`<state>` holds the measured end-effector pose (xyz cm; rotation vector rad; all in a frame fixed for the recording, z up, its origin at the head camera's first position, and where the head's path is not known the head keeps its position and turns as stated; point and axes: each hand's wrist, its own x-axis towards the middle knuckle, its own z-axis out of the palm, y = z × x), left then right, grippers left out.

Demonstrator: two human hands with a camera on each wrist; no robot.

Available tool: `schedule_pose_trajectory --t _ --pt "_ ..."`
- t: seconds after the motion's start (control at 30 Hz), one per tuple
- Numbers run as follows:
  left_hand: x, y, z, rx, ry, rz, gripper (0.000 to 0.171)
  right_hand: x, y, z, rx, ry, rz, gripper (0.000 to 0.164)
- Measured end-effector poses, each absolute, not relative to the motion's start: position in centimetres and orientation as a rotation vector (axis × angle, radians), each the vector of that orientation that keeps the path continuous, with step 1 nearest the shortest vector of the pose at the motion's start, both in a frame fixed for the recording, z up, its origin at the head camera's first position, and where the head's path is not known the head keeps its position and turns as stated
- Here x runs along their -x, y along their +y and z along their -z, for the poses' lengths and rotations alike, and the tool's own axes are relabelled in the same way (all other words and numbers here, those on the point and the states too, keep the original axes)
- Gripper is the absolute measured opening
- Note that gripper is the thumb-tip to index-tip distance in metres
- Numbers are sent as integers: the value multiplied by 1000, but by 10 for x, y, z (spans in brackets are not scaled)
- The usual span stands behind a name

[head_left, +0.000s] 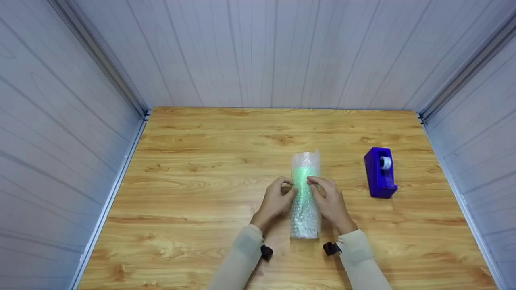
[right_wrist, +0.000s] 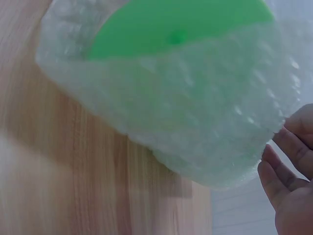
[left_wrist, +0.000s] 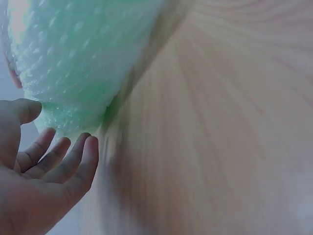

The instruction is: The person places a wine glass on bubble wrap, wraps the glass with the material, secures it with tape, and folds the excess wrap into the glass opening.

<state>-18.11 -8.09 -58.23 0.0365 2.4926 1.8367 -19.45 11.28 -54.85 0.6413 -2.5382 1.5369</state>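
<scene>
A roll of clear bubble wrap (head_left: 305,219) lies lengthwise on the table around a green object. In the right wrist view, the object's flat, rounded green end (right_wrist: 195,27) shows at the wrap's open end; its kind cannot be told. My left hand (head_left: 278,197) is at the roll's left side. Its thumb touches the wrap, and the other fingers are loosely bent beside it, apart from the thumb. From the right, my right hand (head_left: 329,199) pinches the bubble wrap near the top middle of the roll. Its thumb is hidden in the right wrist view.
A blue tape dispenser (head_left: 379,177) with a small roll of clear tape (head_left: 385,163) stands right of the bubble wrap. The wooden table (head_left: 201,161) is bounded by pale panel walls (head_left: 258,52) at the back and both sides.
</scene>
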Motion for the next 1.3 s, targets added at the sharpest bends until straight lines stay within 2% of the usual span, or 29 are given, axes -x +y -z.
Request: schedule_pose_trajectory --t 0.17,0.4,0.57,0.77,1.03,1.3 --pt "183 -82 578 -110 2670 -1720 20 195 110 548 -676 -2575 -1433 27" --pt "194 -83 565 -379 2735 -1739 19 196 109 546 -660 -2628 -1398 26" --pt "203 -87 555 -553 2734 -1540 37 196 111 545 -664 -2636 -1376 24" --pt "214 -91 543 -628 2641 -1298 63 196 112 546 -651 -2641 -1395 22" --pt "219 -93 537 -636 2617 -1173 77 195 112 549 -674 -2583 -1433 19" --pt "220 -90 534 -597 2609 -1148 81 196 116 547 -662 -2603 -1492 20"
